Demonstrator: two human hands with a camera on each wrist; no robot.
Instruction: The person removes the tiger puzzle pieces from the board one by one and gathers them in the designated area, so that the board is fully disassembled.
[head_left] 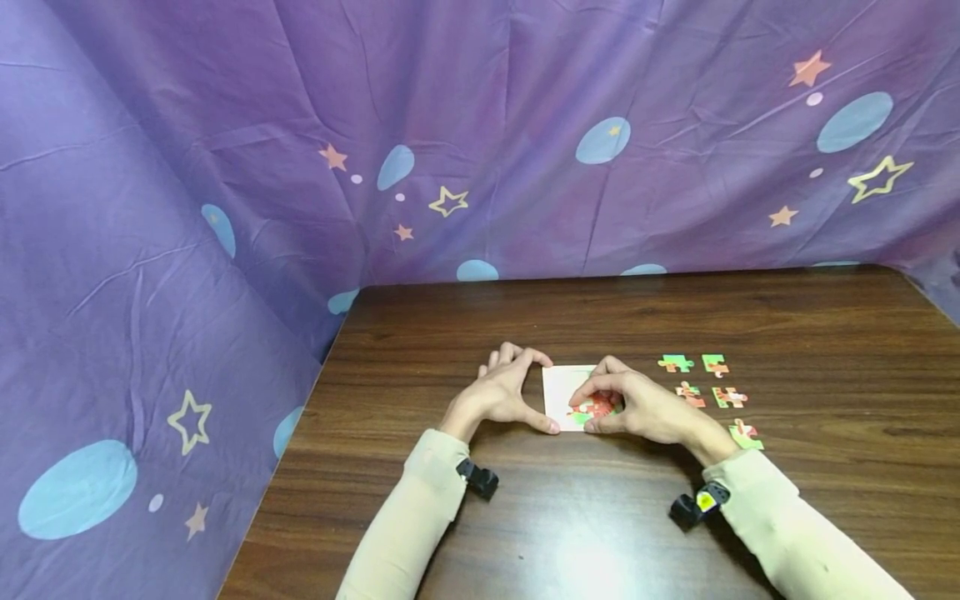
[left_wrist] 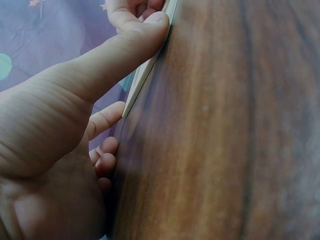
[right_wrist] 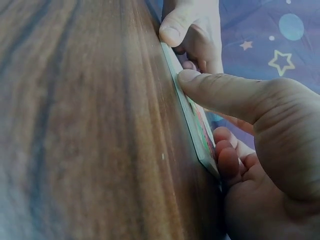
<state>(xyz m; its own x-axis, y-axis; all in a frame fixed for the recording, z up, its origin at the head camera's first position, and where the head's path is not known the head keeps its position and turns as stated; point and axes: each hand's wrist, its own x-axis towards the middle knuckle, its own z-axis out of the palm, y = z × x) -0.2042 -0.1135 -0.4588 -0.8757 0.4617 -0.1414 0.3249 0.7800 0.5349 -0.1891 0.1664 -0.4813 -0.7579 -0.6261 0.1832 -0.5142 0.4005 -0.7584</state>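
Note:
A square white puzzle board (head_left: 557, 392) lies on the table, with red, white and green jigsaw pieces (head_left: 604, 405) on its right part. My left hand (head_left: 498, 393) holds the board by its left side, thumb at the near corner and index finger at the far corner. The left thumb (left_wrist: 150, 31) lies along the board's edge in the left wrist view. My right hand (head_left: 637, 407) reaches over the board from the right. Its thumb and index finger pinch around a puzzle piece (head_left: 580, 415) at the near edge; the palm hides the board's right side.
Several loose jigsaw pieces (head_left: 730, 397) lie on the brown wooden table (head_left: 420, 333) right of the board, one of them (head_left: 746, 434) close to the right wrist. A purple curtain (head_left: 495, 133) with stars and ovals hangs behind and along the left side of the table.

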